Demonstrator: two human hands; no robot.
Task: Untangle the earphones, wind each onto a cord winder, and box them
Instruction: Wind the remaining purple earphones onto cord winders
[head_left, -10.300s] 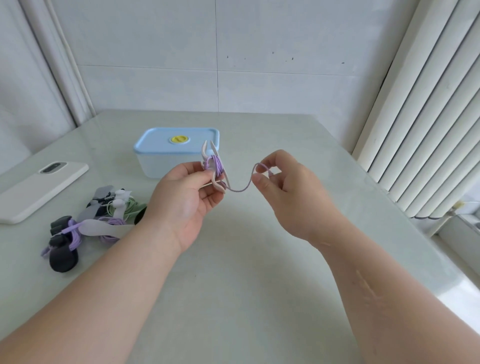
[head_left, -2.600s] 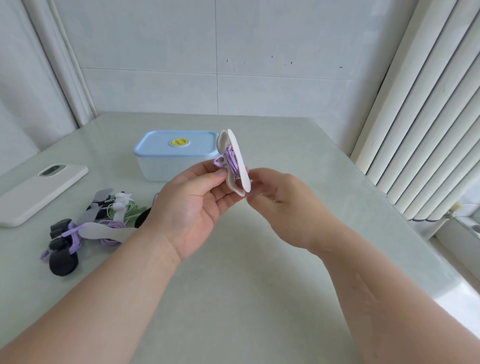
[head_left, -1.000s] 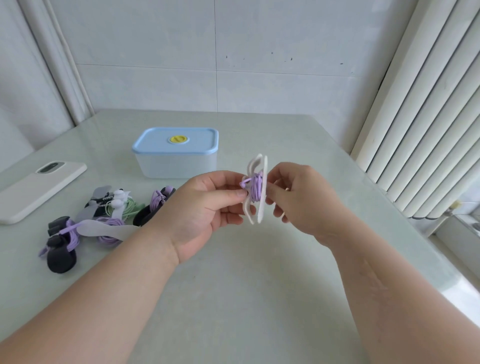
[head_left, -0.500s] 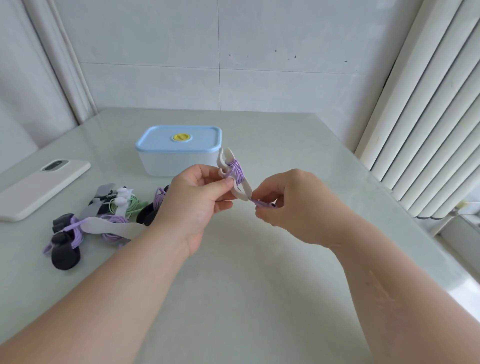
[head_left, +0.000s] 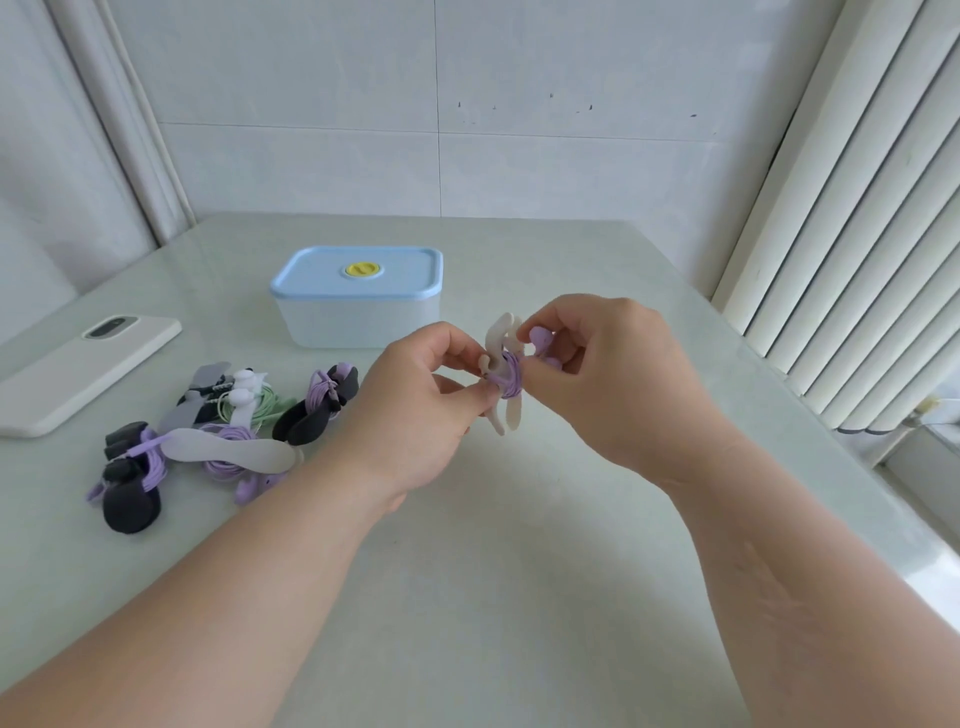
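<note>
Above the table's middle, my left hand (head_left: 415, 410) pinches a white cord winder (head_left: 503, 358) with a purple earphone cord (head_left: 509, 378) wound round its waist. My right hand (head_left: 608, 379) pinches the purple earbud end (head_left: 540, 340) at the winder's upper right. A pile of wound earphones (head_left: 223, 426) on black, grey and white winders, with purple and green cords, lies on the table at the left. The blue-lidded box (head_left: 358, 296) stands shut behind the hands.
A white phone (head_left: 88, 374) lies face down at the far left. The pale table (head_left: 519, 571) ends at the right beside a ribbed white radiator (head_left: 857, 260). Tiled wall stands behind the table.
The winder has turned upright between my hands. My right hand rose from the winder's lower right to its upper right with the cord's end, and the loose cord tail is gone.
</note>
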